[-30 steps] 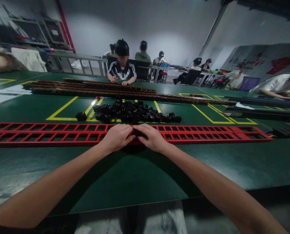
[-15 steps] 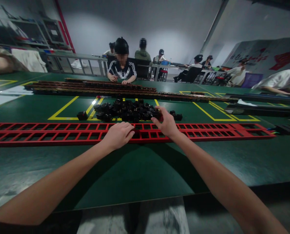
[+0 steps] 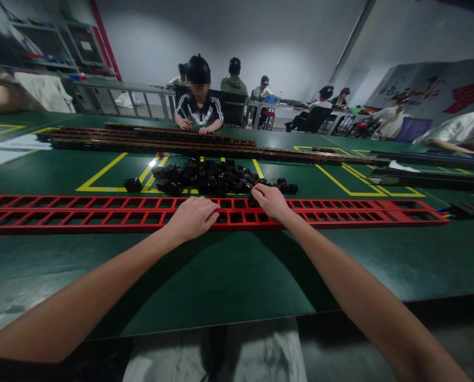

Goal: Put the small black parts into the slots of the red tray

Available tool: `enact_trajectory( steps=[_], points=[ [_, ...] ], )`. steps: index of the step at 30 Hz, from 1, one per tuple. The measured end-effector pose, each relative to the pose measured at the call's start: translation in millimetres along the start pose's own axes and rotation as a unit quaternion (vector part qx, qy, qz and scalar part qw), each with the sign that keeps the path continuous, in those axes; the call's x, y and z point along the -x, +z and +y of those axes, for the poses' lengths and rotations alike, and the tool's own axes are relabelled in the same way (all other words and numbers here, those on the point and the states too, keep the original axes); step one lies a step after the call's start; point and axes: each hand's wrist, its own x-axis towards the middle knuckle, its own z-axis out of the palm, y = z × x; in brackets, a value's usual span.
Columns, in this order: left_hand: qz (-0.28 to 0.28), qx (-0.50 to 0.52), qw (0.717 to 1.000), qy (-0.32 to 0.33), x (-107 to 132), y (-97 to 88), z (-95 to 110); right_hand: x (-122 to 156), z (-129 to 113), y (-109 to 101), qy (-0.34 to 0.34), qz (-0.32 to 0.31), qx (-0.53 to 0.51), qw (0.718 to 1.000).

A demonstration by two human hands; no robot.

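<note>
A long red frame (image 3: 153, 228) with two rows of rectangular openings lies across the green table. My left hand (image 3: 195, 216) rests on its middle, fingers bent over the bars and thumb toward the right. My right hand (image 3: 272, 202) is above the frame's far side, right of my left hand. Its fingers are pinched on a small black block (image 3: 253, 199), mostly hidden by the fingertips. Just beyond the frame sits a heap of shiny black blocks (image 3: 208, 178). One black block (image 3: 133, 184) lies apart at the left.
Long dark-brown strips (image 3: 149, 140) are stacked behind the heap. Long black profiles (image 3: 431, 179) lie at the right. Yellow tape lines mark the green table (image 3: 229, 286). Across it a person in a striped shirt (image 3: 199, 112) sits; others work farther back.
My right hand has drawn back from the heap toward the frame, its fingers closing and turning downward with a black block. My left hand stays on the frame.
</note>
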Motion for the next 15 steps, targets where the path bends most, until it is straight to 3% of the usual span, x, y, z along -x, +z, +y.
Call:
enact_trajectory(
  steps=[15],
  points=[
    [0.006,0.004,1.0,0.002,-0.5,1.1,-0.4,2.0,-3.4,-0.2,-0.011,0.016,-0.013,1.0]
  ],
)
